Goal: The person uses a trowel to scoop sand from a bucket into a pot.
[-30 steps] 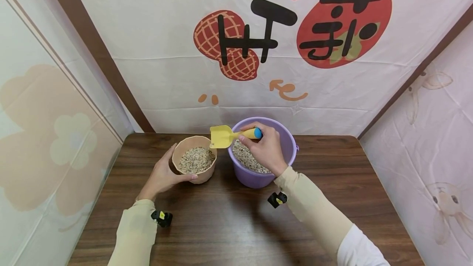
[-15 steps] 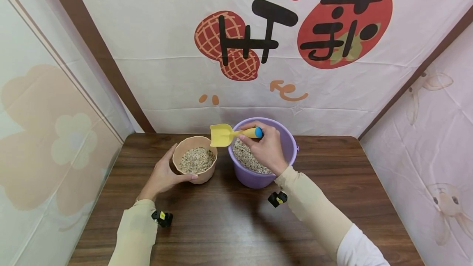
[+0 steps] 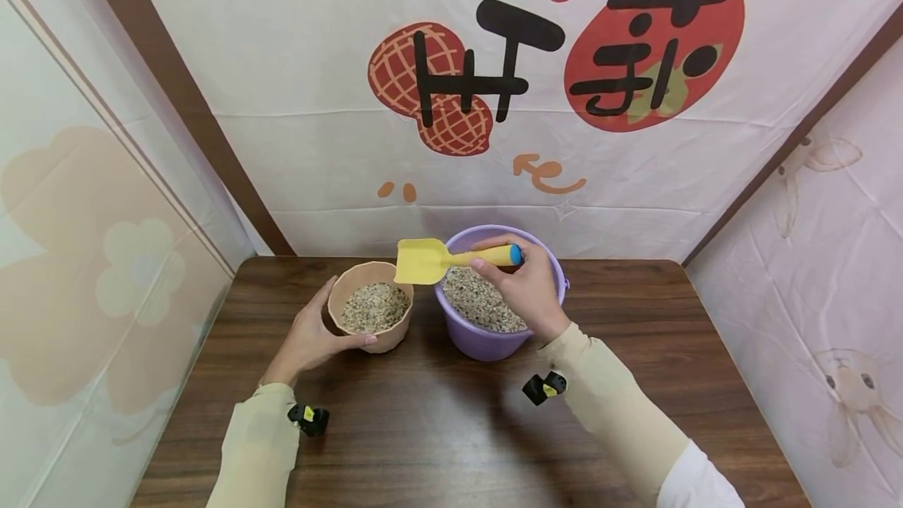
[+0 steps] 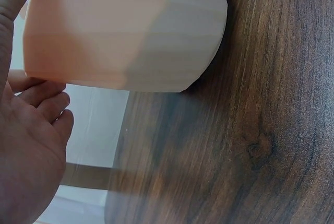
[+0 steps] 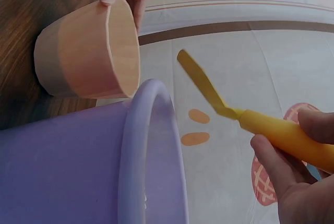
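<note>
In the head view a peach-coloured faceted pot (image 3: 392,335) stands on the table at the left, partly filled with small mixed gravel (image 3: 375,307). My left hand (image 3: 310,339) holds it at the rim, thumb on the near side and fingers around the left. My right hand (image 3: 527,288) grips the yellow handle of a toy shovel (image 3: 421,262) above a purple bucket (image 3: 487,345). The shovel's blade points left, over the gap between bucket and pot, and shows no gravel on it. More gravel (image 3: 480,300) lies in the bucket, partly hidden by the right hand.
Both containers stand near the back edge of a dark wooden table (image 3: 423,429). Behind it hangs a white printed cloth (image 3: 317,163), with more printed cloth at both sides. A small black device (image 3: 545,388) sits at the right wrist.
The right hand has shifted slightly right with the shovel, and the blade has tilted a little. A few specks at the blade's tip a second ago are gone. The left hand and pot stay put.
</note>
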Tool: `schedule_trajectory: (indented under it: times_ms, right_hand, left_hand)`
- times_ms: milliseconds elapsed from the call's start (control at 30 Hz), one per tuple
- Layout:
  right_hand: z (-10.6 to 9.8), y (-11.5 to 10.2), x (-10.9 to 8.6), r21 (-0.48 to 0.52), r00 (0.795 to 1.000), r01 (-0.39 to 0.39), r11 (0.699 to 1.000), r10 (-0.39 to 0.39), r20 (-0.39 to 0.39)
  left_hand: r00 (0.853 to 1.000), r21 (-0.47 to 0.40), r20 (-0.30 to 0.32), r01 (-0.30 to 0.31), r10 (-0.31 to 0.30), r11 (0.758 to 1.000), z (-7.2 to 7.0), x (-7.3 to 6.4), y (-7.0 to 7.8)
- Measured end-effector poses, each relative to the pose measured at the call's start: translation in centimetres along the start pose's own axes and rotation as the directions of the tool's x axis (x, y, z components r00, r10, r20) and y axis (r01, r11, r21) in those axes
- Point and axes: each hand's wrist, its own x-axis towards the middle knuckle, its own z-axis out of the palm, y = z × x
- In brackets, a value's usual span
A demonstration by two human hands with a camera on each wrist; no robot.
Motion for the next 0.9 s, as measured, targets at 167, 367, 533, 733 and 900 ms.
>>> schedule_trajectory:
  times_ms: [167, 367, 533, 733, 900]
  right_hand:
    - [-1.1, -0.1, -0.4, 0.131, 0.998, -0.062, 0.989, 0.06, 0.017]
    - [-2.6, 0.4, -0.8, 0.291, 0.995, -0.096, 0.952, 0.093, 0.022]
    - [-4.1, 0.7, -1.3, 0.341, 0.994, -0.106, 0.934, 0.109, 0.009]
    - [-5.8, 1.2, -2.0, 0.359, 0.989, -0.123, 0.925, 0.144, -0.031]
    - [-7.2, 1.8, -2.5, 0.371, 0.987, -0.128, 0.92, 0.156, -0.048]
  left_hand:
    - [1.0, 0.001, 0.004, 0.004, -0.004, 1.0, 0.0, 0.0, 0.0]
    - [1.0, 0.009, 0.002, 0.001, -0.001, 1.0, 0.0, 0.1, -0.1]
    - [1.0, 0.009, -0.001, -0.003, 0.003, 1.0, 0.0, 0.1, -0.1]
    - [1.0, 0.02, -0.004, -0.002, 0.002, 1.0, 0.0, 0.0, -0.2]
    - [1.0, 0.02, -0.002, 0.002, -0.002, 1.0, 0.0, 0.0, -0.1]
